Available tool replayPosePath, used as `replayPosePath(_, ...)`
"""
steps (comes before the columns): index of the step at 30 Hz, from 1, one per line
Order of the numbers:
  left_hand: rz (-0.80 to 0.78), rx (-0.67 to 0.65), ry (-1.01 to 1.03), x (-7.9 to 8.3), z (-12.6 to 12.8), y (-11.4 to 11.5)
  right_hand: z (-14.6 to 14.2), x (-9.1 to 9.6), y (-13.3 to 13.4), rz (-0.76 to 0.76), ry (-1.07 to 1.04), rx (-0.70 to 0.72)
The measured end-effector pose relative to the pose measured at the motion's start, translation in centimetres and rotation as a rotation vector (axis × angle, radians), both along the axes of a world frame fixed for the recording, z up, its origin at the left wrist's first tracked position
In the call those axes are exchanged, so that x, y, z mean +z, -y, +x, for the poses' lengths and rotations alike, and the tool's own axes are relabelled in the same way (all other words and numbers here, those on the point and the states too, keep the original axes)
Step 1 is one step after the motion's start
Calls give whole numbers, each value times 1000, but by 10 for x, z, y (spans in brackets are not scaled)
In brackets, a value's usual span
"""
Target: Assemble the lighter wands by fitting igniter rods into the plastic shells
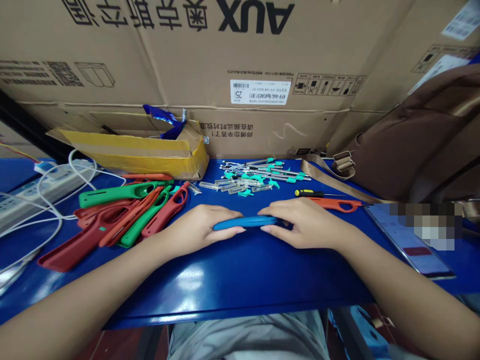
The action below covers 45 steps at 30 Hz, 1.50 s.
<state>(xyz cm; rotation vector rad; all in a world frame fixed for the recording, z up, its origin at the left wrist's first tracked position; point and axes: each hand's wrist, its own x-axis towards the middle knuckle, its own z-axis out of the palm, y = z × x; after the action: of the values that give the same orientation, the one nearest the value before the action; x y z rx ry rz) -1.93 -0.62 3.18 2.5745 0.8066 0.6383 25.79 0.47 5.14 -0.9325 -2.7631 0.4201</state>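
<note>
Both of my hands hold a blue plastic lighter casing (245,222) level above the blue table, seen edge-on. My left hand (198,226) pinches its left end between thumb and fingers. Around the right end, my right hand (305,222) is closed in the same way, hiding part of it. Red, orange and green lighter casings (123,200) lie in a heap beyond my left forearm. Behind the held casing are clear fuel tubes (240,186) and a pile of metal rods with teal triggers (266,171). An orange casing (333,204) lies behind my right hand.
A yellow-taped cardboard box (131,155) stands at the back left, near a white power strip (41,192) with tangled cables. A black-and-yellow screwdriver (311,193), a phone (408,245) and a brown bag (416,135) are on the right. A large carton (168,65) walls off the back.
</note>
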Motion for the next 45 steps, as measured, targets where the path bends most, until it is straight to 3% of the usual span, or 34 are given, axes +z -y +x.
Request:
replayPosePath(4,24,33,-7,4,-8,-6,9,3,-5,81,96,-90)
replayPosePath(11,-37,29,-87,4,-11,-9,8,0,-8,169,184,-79)
replayPosePath(18,158,66,-188,1,-6,-3,2,-5,-6,180,139,-53)
replayPosePath(25,321,46,-137,0,-3,3,1,-11,-3,237,16,28)
replayPosePath(30,351,56,-117,-2,-1,6,-2,-12,0,277,45,42)
replayPosePath(35,396,64,-148,4,-6,3,-1,-4,0,316,85,-27)
replayPosePath(40,417,106,-203,13,-21,-7,19,5,-12,417,136,-160)
replayPosePath(45,427,173,-182,12,-29,-13,41,10,-28,363,185,-208)
